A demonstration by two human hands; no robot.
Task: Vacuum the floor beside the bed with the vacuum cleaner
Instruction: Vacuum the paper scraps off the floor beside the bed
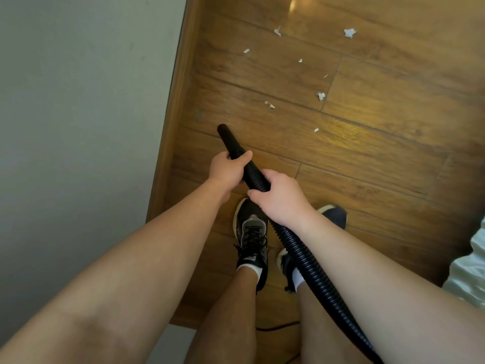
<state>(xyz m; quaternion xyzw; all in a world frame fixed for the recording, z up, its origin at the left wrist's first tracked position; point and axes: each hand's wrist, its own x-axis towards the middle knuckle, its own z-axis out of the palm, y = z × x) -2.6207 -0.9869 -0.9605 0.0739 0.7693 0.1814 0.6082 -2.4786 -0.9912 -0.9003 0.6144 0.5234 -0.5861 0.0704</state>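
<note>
Just behind the left hand [227,170], which grips the smooth nozzle [227,139], the right hand [279,199] clasps the ribbed hose [299,254]. The hose is probably light and flexible, so steer from the stiffer nozzle.

Both hands grip a black ribbed plastic vacuum hose [256,177], left hand [227,170] nearer its smooth nozzle, right hand [282,199] behind. White paper scraps [320,95] lie scattered ahead on the brown wooden plank floor [380,153]

Open floor [380,158] ahead, only paper scraps [320,96] scattered; wall [78,101] close left, bedding [469,271] crowding right.
</note>
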